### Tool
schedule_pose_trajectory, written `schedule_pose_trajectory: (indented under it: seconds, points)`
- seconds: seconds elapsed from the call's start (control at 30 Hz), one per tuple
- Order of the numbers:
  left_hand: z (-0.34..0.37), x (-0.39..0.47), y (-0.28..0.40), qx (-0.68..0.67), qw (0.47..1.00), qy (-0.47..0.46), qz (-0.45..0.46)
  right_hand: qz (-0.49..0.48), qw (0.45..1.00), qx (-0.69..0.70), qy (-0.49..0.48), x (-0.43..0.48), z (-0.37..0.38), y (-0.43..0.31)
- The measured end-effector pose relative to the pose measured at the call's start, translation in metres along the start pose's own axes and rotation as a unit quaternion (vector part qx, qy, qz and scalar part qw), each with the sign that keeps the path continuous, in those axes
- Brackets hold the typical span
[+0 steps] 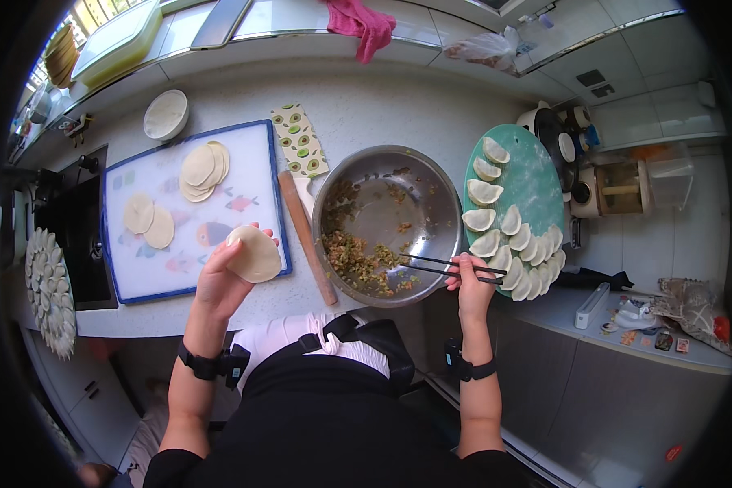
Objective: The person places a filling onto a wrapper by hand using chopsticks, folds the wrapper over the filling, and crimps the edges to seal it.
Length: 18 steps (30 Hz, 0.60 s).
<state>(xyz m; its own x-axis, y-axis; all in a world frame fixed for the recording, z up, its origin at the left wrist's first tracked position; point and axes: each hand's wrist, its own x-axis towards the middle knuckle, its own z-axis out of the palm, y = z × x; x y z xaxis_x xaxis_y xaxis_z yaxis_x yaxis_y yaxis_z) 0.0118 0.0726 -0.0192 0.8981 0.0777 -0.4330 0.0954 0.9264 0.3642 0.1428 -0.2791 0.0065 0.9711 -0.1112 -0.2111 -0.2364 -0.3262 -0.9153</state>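
Note:
A round dumpling wrapper [254, 255] rests on the fingers of my left hand [218, 277], the thumb pressing its edge, over the near right corner of a blue-rimmed cutting board [189, 294]. My right hand [473, 287] grips a pair of black chopsticks [445, 262]. Their tips reach into a steel mixing bowl [396, 177], at the edge of chopped filling [351, 256] gathered on its left side. Stacked wrappers [204, 171] and a few separate wrappers [158, 227] lie on the board. Beyond my right hand, a green board [527, 165] carries several folded dumplings [485, 191].
A wooden rolling pin [308, 238] lies between board and bowl, near an avocado-patterned item [300, 140]. A white bowl of flour [166, 114] stands behind the board. More dumplings fill a tray [50, 287] at far left. A rice cooker [549, 140] stands right. Part of another person [149, 430] shows lower left.

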Motion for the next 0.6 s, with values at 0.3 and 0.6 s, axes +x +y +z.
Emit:
schedule_pose_trajectory:
  seconds: [0.3, 0.6]
  points:
    - [0.004, 0.009, 0.001, -0.048, 0.998, 0.010, -0.045, 0.038, 0.988, 0.090, -0.118, -0.011, 0.057, 0.013]
    - [-0.006, 0.008, -0.005, -0.126, 0.990, -0.059, -0.004, 0.100, 0.988, 0.121, -0.012, 0.012, 0.038, 0.023]
